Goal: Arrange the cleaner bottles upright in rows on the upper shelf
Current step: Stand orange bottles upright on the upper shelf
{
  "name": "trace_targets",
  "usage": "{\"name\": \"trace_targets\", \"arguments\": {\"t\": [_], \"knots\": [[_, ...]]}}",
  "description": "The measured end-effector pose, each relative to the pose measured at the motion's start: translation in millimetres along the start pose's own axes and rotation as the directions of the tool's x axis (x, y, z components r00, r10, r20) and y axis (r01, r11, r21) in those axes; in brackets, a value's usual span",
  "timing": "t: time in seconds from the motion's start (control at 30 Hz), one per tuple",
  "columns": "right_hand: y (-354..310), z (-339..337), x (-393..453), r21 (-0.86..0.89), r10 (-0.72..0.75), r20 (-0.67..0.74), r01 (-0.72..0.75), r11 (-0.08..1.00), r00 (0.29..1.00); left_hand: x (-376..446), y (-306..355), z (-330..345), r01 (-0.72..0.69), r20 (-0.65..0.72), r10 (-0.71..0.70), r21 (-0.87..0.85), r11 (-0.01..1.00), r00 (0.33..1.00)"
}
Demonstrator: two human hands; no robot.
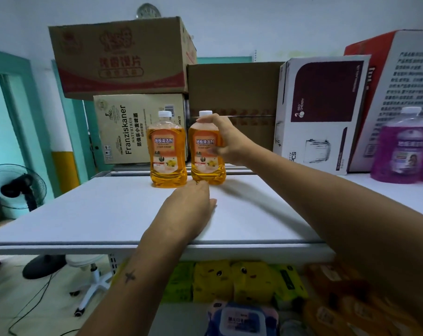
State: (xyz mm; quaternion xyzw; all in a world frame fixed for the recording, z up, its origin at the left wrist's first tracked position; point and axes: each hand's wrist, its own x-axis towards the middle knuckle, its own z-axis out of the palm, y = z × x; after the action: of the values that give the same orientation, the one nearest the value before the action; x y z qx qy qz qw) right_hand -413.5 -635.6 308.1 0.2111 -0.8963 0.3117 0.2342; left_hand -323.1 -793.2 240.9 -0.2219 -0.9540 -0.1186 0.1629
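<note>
On the upper shelf (pixel 84 214), toward its far edge at about twelve o'clock from the viewer, two orange cleaner bottles stand upright side by side with white caps and orange labels. The left orange bottle (pixel 167 151) stands free. The right orange bottle (pixel 205 163) is just beside it, a narrow gap between them. The right hand (pixel 226 139) grips this second bottle from its three o'clock side, fingers (pixel 207 119) curled around the neck just below the cap and the thumb pressed against the label lower down. The left hand (pixel 190 209) lies palm down on the shelf at six o'clock of that bottle, fingers straight and held together, the tips reaching the base of the bottle; whether they actually touch it cannot be told. Far off at three o'clock, a purple cleaner bottle (pixel 403 146) stands upright on the same shelf, blurred. Cardboard boxes (pixel 123 57) are stacked behind the bottles. Below the shelf lie yellow and green packs (pixel 230 282). A standing fan (pixel 16 187) is at nine o'clock.
</note>
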Motion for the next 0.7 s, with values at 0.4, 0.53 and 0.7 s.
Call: {"name": "trace_targets", "arguments": {"t": [0.4, 0.53, 0.7], "knots": [[3.3, -0.6, -28.9, 0.28, -0.03, -0.071, 0.049, 0.959, 0.997, 3.1, 1.0, 0.2, -0.035, 0.034, 0.036, -0.044, 0.998, 0.999], [3.1, 0.7, -33.0, 0.13, -0.037, -0.074, 0.046, 0.99, 0.997, 3.7, -0.4, 2.7, -0.034, 0.041, 0.038, -0.081, 0.996, 0.998], [-18.0, -17.9, -42.6, -0.022, -0.085, -0.224, 0.082, 0.996, 0.971, 4.9, -2.7, 1.4, -0.02, 0.036, 0.024, -0.108, 0.994, 0.999]]}}
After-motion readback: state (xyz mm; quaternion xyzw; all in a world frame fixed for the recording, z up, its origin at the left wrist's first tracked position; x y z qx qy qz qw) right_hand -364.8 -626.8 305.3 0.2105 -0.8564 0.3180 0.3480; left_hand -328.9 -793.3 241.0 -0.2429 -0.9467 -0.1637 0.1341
